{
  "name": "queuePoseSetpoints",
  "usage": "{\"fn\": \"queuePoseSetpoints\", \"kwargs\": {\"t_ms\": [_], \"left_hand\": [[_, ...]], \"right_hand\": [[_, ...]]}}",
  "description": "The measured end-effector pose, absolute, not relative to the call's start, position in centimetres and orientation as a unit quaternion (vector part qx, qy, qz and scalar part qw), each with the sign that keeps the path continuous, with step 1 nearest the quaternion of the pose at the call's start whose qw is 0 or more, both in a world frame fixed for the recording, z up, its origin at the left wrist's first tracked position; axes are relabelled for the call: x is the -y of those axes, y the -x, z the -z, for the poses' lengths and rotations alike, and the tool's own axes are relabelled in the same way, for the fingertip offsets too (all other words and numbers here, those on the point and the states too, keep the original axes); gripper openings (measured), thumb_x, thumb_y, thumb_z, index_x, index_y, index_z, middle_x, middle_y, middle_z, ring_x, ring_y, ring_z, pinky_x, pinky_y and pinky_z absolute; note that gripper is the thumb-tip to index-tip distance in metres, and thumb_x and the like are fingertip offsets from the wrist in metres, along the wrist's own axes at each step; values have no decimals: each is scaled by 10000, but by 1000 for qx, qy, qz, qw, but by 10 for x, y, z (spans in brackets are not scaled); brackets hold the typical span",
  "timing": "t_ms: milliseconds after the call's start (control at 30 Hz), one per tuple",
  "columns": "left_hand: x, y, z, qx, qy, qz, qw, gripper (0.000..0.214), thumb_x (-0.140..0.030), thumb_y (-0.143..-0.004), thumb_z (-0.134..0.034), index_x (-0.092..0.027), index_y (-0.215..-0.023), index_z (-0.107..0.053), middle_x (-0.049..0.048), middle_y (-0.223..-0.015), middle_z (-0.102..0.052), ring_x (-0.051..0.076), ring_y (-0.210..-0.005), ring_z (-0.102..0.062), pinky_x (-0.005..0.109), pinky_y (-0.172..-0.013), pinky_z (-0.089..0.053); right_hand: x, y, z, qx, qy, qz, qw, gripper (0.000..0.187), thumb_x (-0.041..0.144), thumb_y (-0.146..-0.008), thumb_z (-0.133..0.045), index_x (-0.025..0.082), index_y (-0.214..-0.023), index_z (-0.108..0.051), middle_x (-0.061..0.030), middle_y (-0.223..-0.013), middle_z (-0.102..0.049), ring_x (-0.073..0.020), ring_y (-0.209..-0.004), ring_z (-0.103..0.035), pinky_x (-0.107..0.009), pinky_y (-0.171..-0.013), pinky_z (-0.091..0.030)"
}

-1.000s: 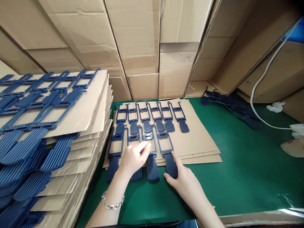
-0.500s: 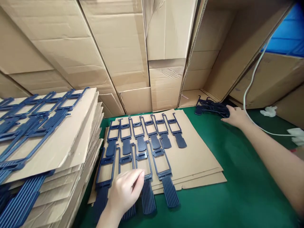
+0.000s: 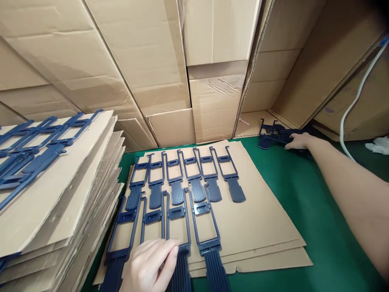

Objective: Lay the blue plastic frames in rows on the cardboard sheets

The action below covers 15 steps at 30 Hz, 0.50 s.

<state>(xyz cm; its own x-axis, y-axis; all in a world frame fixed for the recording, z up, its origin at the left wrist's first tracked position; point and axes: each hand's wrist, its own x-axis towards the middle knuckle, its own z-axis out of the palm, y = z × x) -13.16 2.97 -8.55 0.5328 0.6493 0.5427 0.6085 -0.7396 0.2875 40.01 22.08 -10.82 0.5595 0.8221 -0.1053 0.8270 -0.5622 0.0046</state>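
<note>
Head view shows our left hand [image 3: 152,263] resting flat, fingers loosely spread, on the near row of blue plastic parts [image 3: 178,227] laid on the cardboard sheet [image 3: 261,227]; it pins them down and grips nothing. Our right hand [image 3: 299,141] is stretched to the far right and lies on the loose pile of blue parts [image 3: 273,136] at the back of the green counter [image 3: 304,194]; we cannot tell whether its fingers have closed on a piece. Two rows are laid out, six parts behind and four in front, with bare cardboard to the right of the front row. In our judgement, good practice here is to lift one part cleanly from the tangled pile, keep the left hand steady so the laid rows do not shift, and align the new part parallel beside its neighbour. A stack of filled sheets [image 3: 60,190] stands at the left.
</note>
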Motion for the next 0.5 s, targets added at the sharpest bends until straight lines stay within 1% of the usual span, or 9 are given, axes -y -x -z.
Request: {"fn": "queuePoseSetpoints", "kwargs": {"t_ms": [100, 200, 267, 367, 500], "left_hand": [[-29, 132, 87, -363, -878, -311, 39, 135, -104, -760, -464, -173, -826, -559, 8, -653, -636, 115, -566, -597, 210, -561, -468], [-27, 133, 90, -363, -879, -304, 50, 132, -106, -756, -471, -175, -823, -560, 15, -667, -641, 125, -582, -602, 220, -571, -474], [-27, 133, 91, -359, -879, -309, 53, 127, -110, -756, -472, -171, -814, -567, 20, -670, -644, 129, -591, -605, 220, -573, -475], [-26, 132, 91, -357, -878, -315, 53, 128, -114, -756, -475, -161, -804, -584, 24, -685, -651, 128, -609, -610, 218, -581, -474], [-23, 130, 91, -360, -874, -320, 58, 145, -115, -762, -465, -161, -782, -602, 16, -687, -656, 121, -611, -609, 214, -590, -474]], "right_hand": [[-213, -385, 110, -450, -889, 76, 36, 584, 322, -715, -500, 69, -1233, -413, -275, -1148, -366, -325, -990, -446, -355, -662, -303], [-198, -365, 108, -444, -893, 72, 22, 551, 250, -732, -452, 48, -1240, -386, -276, -1159, -343, -359, -1020, -419, -377, -676, -297], [-186, -352, 104, -451, -890, 66, 4, 509, 195, -731, -435, 24, -1210, -414, -279, -1132, -372, -353, -1010, -430, -375, -673, -298], [-167, -338, 90, -471, -880, 51, -32, 422, 132, -750, -374, 15, -1141, -482, -262, -1065, -445, -319, -984, -463, -359, -669, -302], [-145, -330, 55, -481, -872, 8, -94, 429, 98, -754, -350, -2, -1155, -467, -275, -1057, -466, -305, -996, -464, -354, -684, -306]]}}
